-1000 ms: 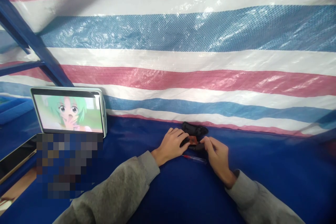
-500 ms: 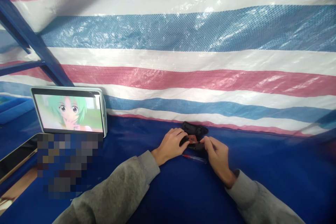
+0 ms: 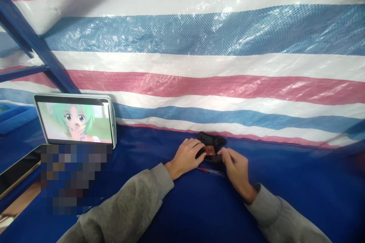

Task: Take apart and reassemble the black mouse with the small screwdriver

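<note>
A small orange-brown circuit board (image 3: 210,150) lies between my two hands, over a dark part (image 3: 214,158) whose shape I cannot make out. My left hand (image 3: 186,158) is curled, with its thumb and fingers gripping the board's left end. At the right end, my right hand (image 3: 235,165) makes a pinch; whatever sits between its fingertips is too small to name. Just behind the board rests a black, rounded shell-like piece (image 3: 212,139). A slim tool with a red end and a clear shaft or handle (image 3: 211,171) lies in front, between the hands.
To the left, a tablet or phone in a pale case (image 3: 74,119) stands propped up, playing a cartoon. A dark phone (image 3: 21,169) lies nearer, beside a blurred-out patch. Blue trays (image 3: 18,117) sit at far left. Striped sheeting (image 3: 199,34) hangs behind the blue tabletop (image 3: 194,212).
The circuit board has shifted very slightly between my fingers. Both hands stay in almost the same place.
</note>
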